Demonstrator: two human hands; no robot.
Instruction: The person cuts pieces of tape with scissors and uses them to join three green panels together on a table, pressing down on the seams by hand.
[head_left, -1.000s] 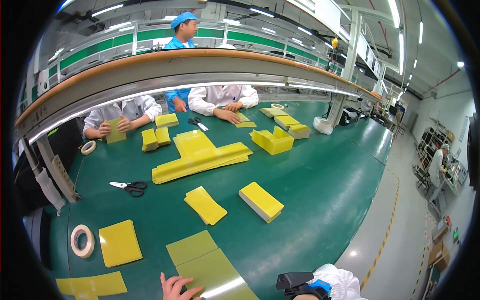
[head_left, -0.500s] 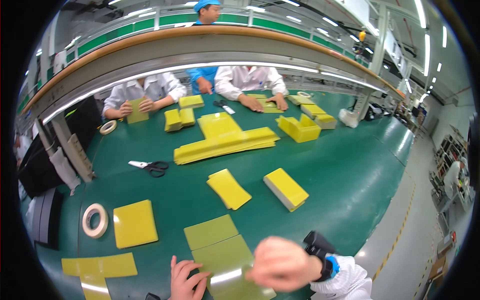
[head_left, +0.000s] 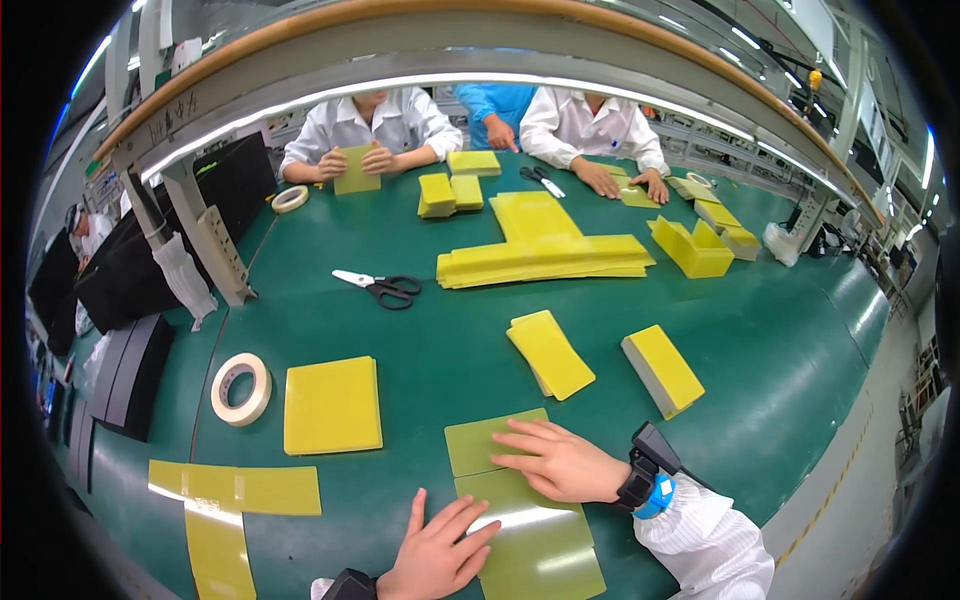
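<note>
Two yellow-green flat sheets lie edge to edge in front of me: a smaller one [head_left: 472, 447] at the far side and a larger one [head_left: 548, 530] nearer. My right hand [head_left: 562, 463] lies with fingers stretched over the seam between them, partly hiding it. On the left edge of the larger sheet rests my left hand [head_left: 440, 552], its fingers spread. Neither hand is gripping anything. To the left, a T-shaped piece of joined yellow sheets [head_left: 215, 530] lies flat, near a square yellow stack [head_left: 333, 405] and a roll of cream tape [head_left: 222, 395].
Beyond my hands are two narrow yellow stacks [head_left: 552, 355] [head_left: 664, 372], black-handled scissors [head_left: 385, 288] and a pile of T-shaped yellow pieces [head_left: 540, 262]. Across the green table [head_left: 420, 350], co-workers handle similar sheets under a lit overhead beam [head_left: 480, 90].
My right hand has come down from a raised, closed pose to lie open across the seam. My left hand has moved further onto the larger sheet. The view has swung left.
</note>
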